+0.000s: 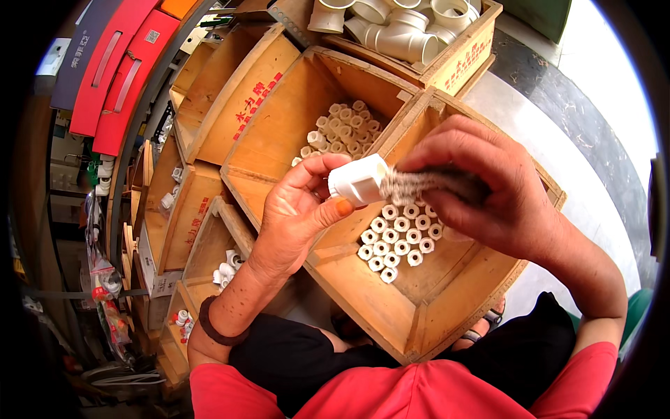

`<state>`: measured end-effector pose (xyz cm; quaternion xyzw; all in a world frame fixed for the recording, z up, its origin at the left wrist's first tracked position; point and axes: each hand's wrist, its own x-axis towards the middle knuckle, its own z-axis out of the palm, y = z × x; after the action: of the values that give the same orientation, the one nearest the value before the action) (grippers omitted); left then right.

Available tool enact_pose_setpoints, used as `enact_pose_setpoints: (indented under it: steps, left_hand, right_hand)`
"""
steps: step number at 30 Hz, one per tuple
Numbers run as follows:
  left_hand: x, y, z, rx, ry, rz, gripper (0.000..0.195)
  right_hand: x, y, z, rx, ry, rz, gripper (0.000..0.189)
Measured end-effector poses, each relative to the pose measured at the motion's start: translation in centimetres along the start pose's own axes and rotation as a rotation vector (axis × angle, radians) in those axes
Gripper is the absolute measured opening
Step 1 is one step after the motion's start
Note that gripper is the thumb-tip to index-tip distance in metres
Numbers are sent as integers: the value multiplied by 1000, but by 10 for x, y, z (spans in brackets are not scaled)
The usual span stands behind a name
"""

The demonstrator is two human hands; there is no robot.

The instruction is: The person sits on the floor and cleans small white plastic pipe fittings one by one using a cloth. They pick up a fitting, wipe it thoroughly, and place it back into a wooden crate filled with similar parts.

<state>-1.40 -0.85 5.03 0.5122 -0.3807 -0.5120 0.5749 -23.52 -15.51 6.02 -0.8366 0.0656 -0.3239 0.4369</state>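
My left hand (298, 214) grips a white plastic pipe fitting (358, 179) between thumb and fingers. The fitting is tilted, with flat facets on the side towards me. In my right hand (487, 183) is a bunched, greyish knitted cloth (408, 184), which touches the fitting's right end. Below both hands a wooden box (361, 298) holds rows of small white fittings (392, 235) with dark centre holes. Part of this box is hidden by my right hand. Farther off, a second wooden box (282, 125) contains a cluster of white fittings (345, 125).
Large white pipe fittings (403, 36) fill a wooden box at the top. More wooden boxes (193, 209) with loose fittings line the left. Red cartons (131, 78) with handles stand at upper left. Bagged parts (107, 283) hang along a rack. Pale floor (565, 157) shows on the right.
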Motion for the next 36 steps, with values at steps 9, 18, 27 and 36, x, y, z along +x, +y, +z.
enact_pose_setpoints:
  steps: [9,18,27,36]
  left_hand:
    - [0,2,0,-217,-37,-93,45]
    - [-2,2,-3,-188,-74,-144,58]
    - [0,2,-6,-334,-76,-195,54]
    - [1,-1,1,-435,-20,-249,52]
  right_hand:
    - [-5,2,4,-382,-106,-137,31]
    - [1,7,-12,-264,29,-93,36]
    - [-5,5,1,-235,-99,-71,35]
    - [-2,-7,6,-94,-70,-16,36]
